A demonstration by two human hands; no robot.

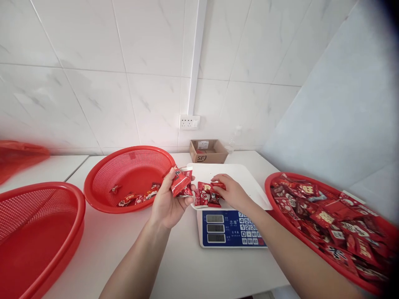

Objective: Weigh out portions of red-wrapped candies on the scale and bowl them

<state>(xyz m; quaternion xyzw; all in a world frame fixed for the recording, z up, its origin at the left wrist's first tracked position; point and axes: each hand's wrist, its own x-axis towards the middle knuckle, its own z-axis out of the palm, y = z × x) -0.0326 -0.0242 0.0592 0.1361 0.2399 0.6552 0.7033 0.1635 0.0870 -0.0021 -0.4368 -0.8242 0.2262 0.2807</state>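
My left hand is closed around a few red snack packets, held in front of the left edge of the scale's white pan. Over that pan, my right hand curls its fingers onto more red packets lying at the pan's left side. Whether those packets are lifted or still resting, I cannot tell. Below the pan, the digital scale shows its blue panel with three small displays and a keypad, partly covered by my right forearm.
A red basket with several packets in it stands left of the scale. Another red basket sits nearer at far left. To the right, a red basket is heaped with packets. Against the wall are a cardboard box and a clear bottle.
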